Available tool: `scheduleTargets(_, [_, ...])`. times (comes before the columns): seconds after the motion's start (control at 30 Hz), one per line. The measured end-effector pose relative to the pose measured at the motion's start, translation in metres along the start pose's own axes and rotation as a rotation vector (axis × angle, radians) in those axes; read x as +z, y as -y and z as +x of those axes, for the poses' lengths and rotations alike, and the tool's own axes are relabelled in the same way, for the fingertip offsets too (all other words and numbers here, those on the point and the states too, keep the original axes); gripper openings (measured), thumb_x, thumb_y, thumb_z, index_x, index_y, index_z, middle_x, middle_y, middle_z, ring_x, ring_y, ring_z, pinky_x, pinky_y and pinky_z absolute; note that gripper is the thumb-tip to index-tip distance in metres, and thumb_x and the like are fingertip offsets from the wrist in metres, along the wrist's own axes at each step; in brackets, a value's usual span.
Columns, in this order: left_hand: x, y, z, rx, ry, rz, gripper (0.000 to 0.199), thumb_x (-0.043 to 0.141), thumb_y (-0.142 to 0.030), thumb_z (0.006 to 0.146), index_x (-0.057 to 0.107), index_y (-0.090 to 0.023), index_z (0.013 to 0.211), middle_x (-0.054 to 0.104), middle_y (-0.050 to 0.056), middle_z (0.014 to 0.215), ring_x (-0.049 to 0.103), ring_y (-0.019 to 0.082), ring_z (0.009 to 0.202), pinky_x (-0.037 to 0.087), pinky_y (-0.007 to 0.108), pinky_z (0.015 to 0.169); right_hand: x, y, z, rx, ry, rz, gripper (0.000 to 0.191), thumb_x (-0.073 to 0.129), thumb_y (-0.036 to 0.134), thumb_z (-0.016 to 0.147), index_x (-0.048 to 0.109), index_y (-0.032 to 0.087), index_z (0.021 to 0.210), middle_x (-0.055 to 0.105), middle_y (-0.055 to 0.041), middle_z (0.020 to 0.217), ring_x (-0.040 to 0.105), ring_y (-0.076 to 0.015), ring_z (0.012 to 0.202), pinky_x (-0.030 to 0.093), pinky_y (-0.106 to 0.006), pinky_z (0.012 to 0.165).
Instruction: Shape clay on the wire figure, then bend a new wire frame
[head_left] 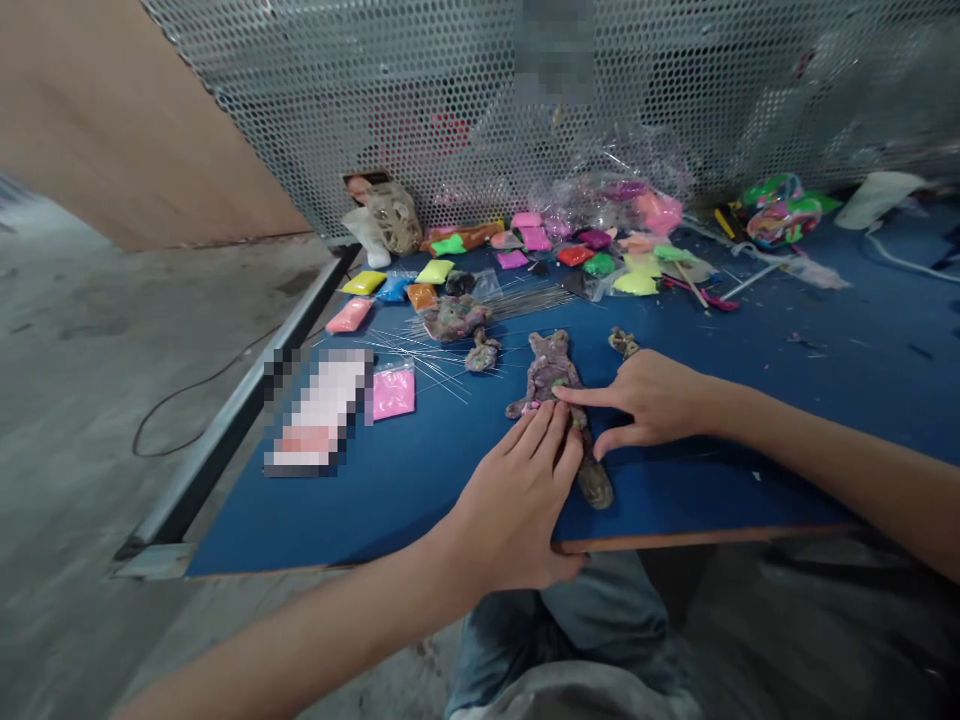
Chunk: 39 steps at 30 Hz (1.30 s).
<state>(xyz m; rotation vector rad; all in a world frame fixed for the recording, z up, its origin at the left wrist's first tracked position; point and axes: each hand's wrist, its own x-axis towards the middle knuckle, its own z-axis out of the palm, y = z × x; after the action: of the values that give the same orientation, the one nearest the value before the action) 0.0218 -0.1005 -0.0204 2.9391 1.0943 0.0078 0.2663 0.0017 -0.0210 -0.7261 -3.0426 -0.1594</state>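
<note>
A flat grey-brown modelling clay figure [551, 365] lies on the blue table. It has two ear-like points on top, short limbs and a long rounded piece running toward the table's front edge. My left hand [517, 490] rests over its lower middle, fingers stretched out and hiding part of it. From the right, my right hand [652, 400] touches the figure's middle with an extended index finger, the thumb held apart. Small pink and green bits show near the fingertips. Just beyond my right hand sits a small lump of similar clay [622, 342], partly covered.
Thin metal wires [439, 365] spread across the table's left-middle, beside a larger mottled clay lump [454, 318]. A pink clay packet [394, 392] lies at left, with several coloured packets [435, 271] farther back. A perforated metal screen [465, 90] stands behind the table [750, 430].
</note>
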Motion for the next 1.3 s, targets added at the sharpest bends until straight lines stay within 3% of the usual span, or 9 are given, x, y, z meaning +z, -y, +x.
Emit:
scheduleTargets(0.17, [-0.004, 0.005, 0.002, 0.023, -0.005, -0.018, 0.112, 0.066, -0.074, 0.068, 0.039, -0.006, 0.151, 0.029, 0.023, 0.163, 0.024, 0.037, 0.154, 0.022, 0.046, 0.126, -0.005, 0.005, 0.006, 0.049, 0.036, 0.116, 0.072, 0.046, 0.070, 0.096, 0.057, 0.019, 0.145, 0.072, -0.0081, 0.063, 0.055, -0.0158, 0.051, 0.021, -0.028, 0.054])
scheduleTargets(0.37, [0.008, -0.002, -0.003, -0.017, -0.042, -0.010, 0.119, 0.062, -0.077, 0.069, 0.027, -0.005, 0.157, 0.021, 0.023, 0.166, 0.020, 0.040, 0.154, 0.017, 0.049, 0.127, -0.048, 0.003, 0.018, -0.021, 0.081, 0.023, 0.045, 0.050, 0.056, 0.100, 0.074, 0.026, 0.123, 0.079, -0.0092, 0.084, 0.066, -0.0208, 0.069, 0.028, -0.030, 0.060])
scheduleTargets(0.47, [0.007, -0.006, -0.003, -0.021, -0.051, 0.033, 0.115, 0.058, -0.080, 0.072, 0.030, -0.004, 0.154, 0.019, 0.026, 0.165, 0.017, 0.043, 0.154, 0.011, 0.053, 0.127, -0.067, 0.000, 0.019, -0.023, 0.035, 0.020, 0.046, 0.046, 0.055, 0.102, 0.074, 0.024, 0.121, 0.079, -0.0085, 0.092, 0.067, -0.0224, 0.077, 0.033, -0.031, 0.065])
scheduleTargets(0.53, [0.001, -0.007, -0.001, -0.017, -0.041, 0.061, 0.116, 0.060, -0.082, 0.070, 0.034, -0.003, 0.151, 0.020, 0.029, 0.164, 0.017, 0.045, 0.153, 0.012, 0.055, 0.126, -0.073, -0.006, 0.022, 0.015, 0.040, 0.031, 0.047, 0.042, 0.055, 0.102, 0.077, 0.025, 0.111, 0.078, -0.0067, 0.087, 0.066, -0.0219, 0.075, 0.033, -0.031, 0.064])
scheduleTargets(0.63, [-0.008, -0.008, 0.004, 0.003, -0.008, 0.091, 0.114, 0.064, -0.082, 0.065, 0.041, -0.003, 0.145, 0.030, 0.032, 0.159, 0.027, 0.049, 0.149, 0.017, 0.055, 0.123, -0.072, -0.016, 0.033, 0.101, 0.121, 0.058, 0.045, 0.046, 0.057, 0.099, 0.077, 0.025, 0.092, 0.073, -0.0043, 0.073, 0.060, -0.0187, 0.063, 0.030, -0.030, 0.060])
scheduleTargets(0.77, [-0.010, -0.009, 0.008, -0.014, 0.007, 0.094, 0.117, 0.066, -0.082, 0.061, 0.040, -0.003, 0.144, 0.033, 0.032, 0.157, 0.032, 0.050, 0.146, 0.018, 0.057, 0.122, -0.065, -0.028, 0.061, 0.205, 0.261, 0.124, 0.041, 0.063, 0.062, 0.086, 0.075, 0.024, 0.081, 0.071, -0.0048, 0.073, 0.055, -0.0160, 0.057, 0.028, -0.030, 0.058])
scheduleTargets(1.03, [-0.007, -0.008, 0.005, 0.017, -0.016, 0.104, 0.118, 0.068, -0.082, 0.062, 0.040, -0.002, 0.144, 0.030, 0.035, 0.158, 0.030, 0.047, 0.148, 0.016, 0.056, 0.124, -0.054, -0.033, 0.125, 0.206, 0.340, -0.044, 0.052, 0.071, 0.073, 0.071, 0.074, 0.022, 0.067, 0.062, -0.0049, 0.057, 0.061, -0.0216, 0.064, 0.038, -0.032, 0.060])
scheduleTargets(1.2, [0.000, -0.010, -0.001, 0.006, -0.042, 0.077, 0.116, 0.062, -0.082, 0.068, 0.036, -0.003, 0.150, 0.027, 0.030, 0.161, 0.023, 0.044, 0.152, 0.016, 0.056, 0.124, -0.057, -0.024, 0.131, 0.266, 0.429, -0.094, 0.048, 0.072, 0.069, 0.075, 0.078, 0.022, 0.076, 0.070, -0.0095, 0.073, 0.066, -0.0267, 0.074, 0.043, -0.036, 0.064])
scheduleTargets(1.3, [0.000, -0.007, -0.006, 0.004, -0.075, 0.058, 0.117, 0.051, -0.089, 0.073, 0.035, -0.003, 0.152, 0.026, 0.029, 0.162, 0.020, 0.044, 0.153, 0.014, 0.058, 0.124, -0.060, -0.012, 0.116, 0.264, 0.380, -0.092, 0.040, 0.077, 0.057, 0.076, 0.077, 0.020, 0.088, 0.073, -0.0130, 0.084, 0.068, -0.0304, 0.082, 0.042, -0.037, 0.067])
